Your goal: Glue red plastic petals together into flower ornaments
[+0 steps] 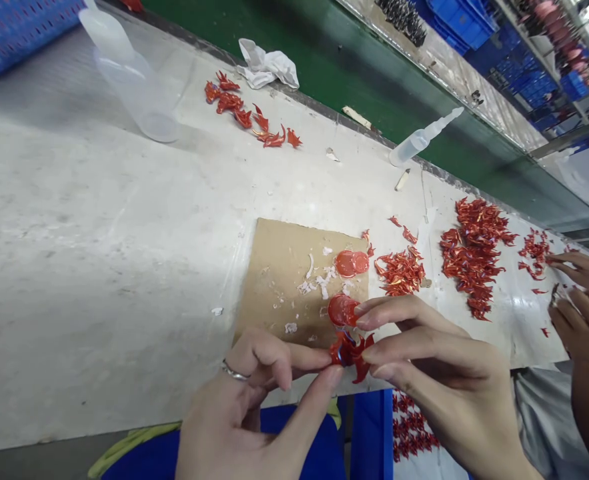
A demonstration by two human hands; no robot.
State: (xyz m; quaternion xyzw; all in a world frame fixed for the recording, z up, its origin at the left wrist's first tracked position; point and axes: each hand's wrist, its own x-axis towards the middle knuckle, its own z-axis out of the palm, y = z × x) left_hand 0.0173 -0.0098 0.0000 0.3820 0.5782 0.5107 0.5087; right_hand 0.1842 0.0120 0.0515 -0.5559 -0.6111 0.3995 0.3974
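Between both hands, just over the table's front edge, is a small glossy red plastic piece [345,349] with pointed ends. My left hand [269,400], a ring on one finger, pinches its left side between thumb and forefinger. On its right side my right hand [424,360] grips a curved, pointed part. Its forefinger touches a red cup-shaped piece [341,309] on the cardboard sheet [274,267]. Beside that stands a second red cup-shaped piece [351,263]. White flakes [319,283] lie around them. The fingertips hide part of the held piece.
Piles of red pieces [401,270] [477,247] lie to the right, near a co-worker's hands [584,300]. A squeeze bottle [414,145], a translucent cup [139,93] and crumpled tissue [269,65] stand or lie further back. Below the edge is a blue bin [371,433].
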